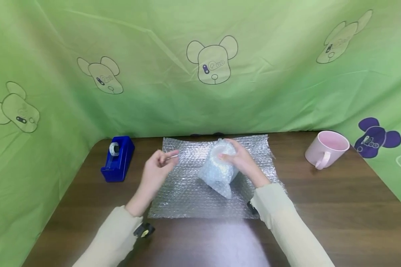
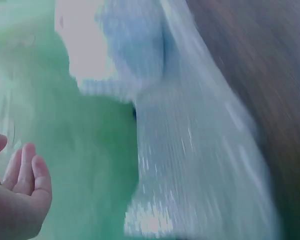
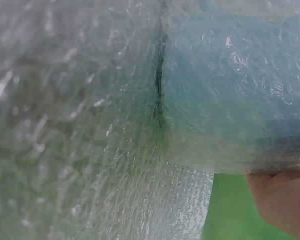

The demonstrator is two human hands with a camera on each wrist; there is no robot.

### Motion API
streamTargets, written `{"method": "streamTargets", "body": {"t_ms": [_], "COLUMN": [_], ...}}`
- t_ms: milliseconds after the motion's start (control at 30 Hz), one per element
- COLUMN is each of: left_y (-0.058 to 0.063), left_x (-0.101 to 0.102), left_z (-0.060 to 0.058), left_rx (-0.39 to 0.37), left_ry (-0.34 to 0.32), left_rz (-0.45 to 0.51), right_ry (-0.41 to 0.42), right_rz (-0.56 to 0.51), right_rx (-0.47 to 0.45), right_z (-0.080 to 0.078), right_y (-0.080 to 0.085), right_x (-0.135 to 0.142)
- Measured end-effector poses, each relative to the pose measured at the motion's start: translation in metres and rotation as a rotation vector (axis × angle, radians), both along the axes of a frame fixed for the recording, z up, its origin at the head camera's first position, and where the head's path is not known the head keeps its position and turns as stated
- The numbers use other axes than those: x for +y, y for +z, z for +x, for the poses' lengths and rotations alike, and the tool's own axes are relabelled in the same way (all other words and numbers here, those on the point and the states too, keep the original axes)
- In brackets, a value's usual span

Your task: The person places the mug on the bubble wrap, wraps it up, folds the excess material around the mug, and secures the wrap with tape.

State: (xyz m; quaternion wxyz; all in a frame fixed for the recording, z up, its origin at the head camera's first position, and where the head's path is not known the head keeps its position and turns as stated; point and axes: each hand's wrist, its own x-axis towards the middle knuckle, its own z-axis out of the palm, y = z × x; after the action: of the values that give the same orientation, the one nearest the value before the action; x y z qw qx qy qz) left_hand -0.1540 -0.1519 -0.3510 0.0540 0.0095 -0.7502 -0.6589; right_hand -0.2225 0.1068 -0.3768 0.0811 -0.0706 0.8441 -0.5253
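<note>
Across the brown wood-grain worktop (image 1: 324, 196), wrapping looked well along, right hand (image 1: 243, 160) gripping a bluish, rounded bubble-wrap bundle (image 1: 216, 171), corner loose, left hand (image 1: 155, 168) too blurred to tell, pink cylindrical mug (image 1: 320, 147) bare.

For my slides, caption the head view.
Right hand holds a bubble-wrapped bundle over a bubble-wrap sheet, between blue tape dispenser and pink mug.

The bubble wrap (image 1: 183, 196) was clear plastic, shiny and bumpy; the wrapped bundle (image 1: 217, 174) had that same knobbly gloss; the table (image 1: 334, 202) looked like smooth, sheeny wood; the curtain (image 1: 260, 96) was creased cloth; the tape dispenser (image 1: 120, 165), smooth plastic; the mug (image 1: 315, 148), smooth, ceramic-looking.
</note>
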Motion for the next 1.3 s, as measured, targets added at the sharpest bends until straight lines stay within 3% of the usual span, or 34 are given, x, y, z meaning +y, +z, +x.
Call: {"method": "streamTargets", "body": {"t_ms": [267, 433, 667, 867, 1100, 1300], "left_y": [-0.008, -0.011, -0.010, -0.013, -0.014, -0.017], "left_x": [0.062, 0.083, 0.089, 0.087, 0.089, 0.090], "left_z": [-0.018, -0.029, -0.036, -0.041, -0.044, -0.044], "left_rx": [0.048, 0.083, 0.092, 0.110, 0.102, 0.106], "left_ry": [-0.231, -0.301, -0.377, -0.442, -0.483, -0.482], "left_rz": [0.127, 0.212, 0.318, 0.293, 0.271, 0.290], "right_ry": [0.009, 0.015, 0.033, 0.039, -0.024, -0.067], "right_rz": [0.007, 0.003, 0.052, 0.112, 0.291, 0.314], "right_rx": [-0.017, -0.023, -0.006, 0.018, 0.150, 0.258], "right_z": [0.001, 0.000, -0.001, -0.001, 0.002, 0.007], "right_y": [0.002, 0.003, 0.002, 0.004, 0.011, 0.017], "right_x": [-0.003, -0.006, -0.005, -0.005, -0.008, -0.012]}}
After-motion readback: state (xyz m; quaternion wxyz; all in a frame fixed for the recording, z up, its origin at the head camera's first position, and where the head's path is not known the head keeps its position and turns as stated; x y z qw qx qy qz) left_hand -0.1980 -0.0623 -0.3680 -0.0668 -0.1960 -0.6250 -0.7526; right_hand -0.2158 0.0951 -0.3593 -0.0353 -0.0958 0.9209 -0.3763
